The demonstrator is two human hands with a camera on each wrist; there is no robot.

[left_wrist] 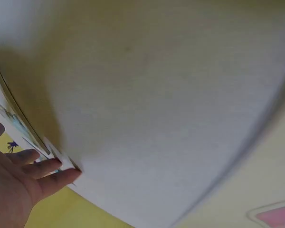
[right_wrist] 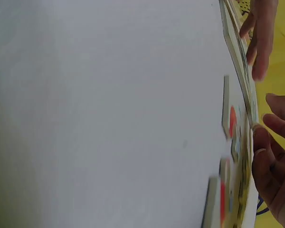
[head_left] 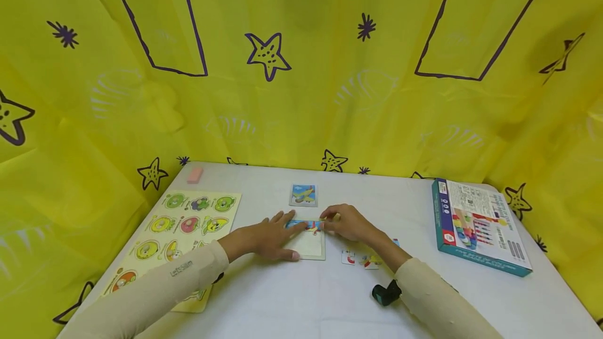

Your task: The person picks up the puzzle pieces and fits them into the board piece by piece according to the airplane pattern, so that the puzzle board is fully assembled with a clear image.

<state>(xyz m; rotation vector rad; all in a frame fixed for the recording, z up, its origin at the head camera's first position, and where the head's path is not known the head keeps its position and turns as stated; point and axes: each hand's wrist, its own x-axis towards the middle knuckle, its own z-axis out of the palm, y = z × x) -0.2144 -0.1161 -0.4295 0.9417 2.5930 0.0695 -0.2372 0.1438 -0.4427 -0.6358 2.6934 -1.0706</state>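
Observation:
A square puzzle tray (head_left: 308,245) lies mid-table, with picture pieces (head_left: 313,226) along its far part and a bare pale base nearer. Across the tray's left side the left hand (head_left: 268,237) is spread, its fingers straight and touching the pieces and frame; the left wrist view shows that hand (left_wrist: 19,180) with fingers extended. At the tray's upper right corner is the right hand (head_left: 348,222), fingers bent, fingertips at the edge. In the right wrist view this hand (right_wrist: 275,161) has its thumb and fingertips at the tray's corner; whether a piece is between them cannot be told.
Loose pieces (head_left: 348,257) lie under the right forearm, near a dark object (head_left: 385,294). Behind the tray is a small airplane picture (head_left: 303,195). A fruit board (head_left: 165,224) and pink block (head_left: 195,174) are at left, a box (head_left: 480,226) at right.

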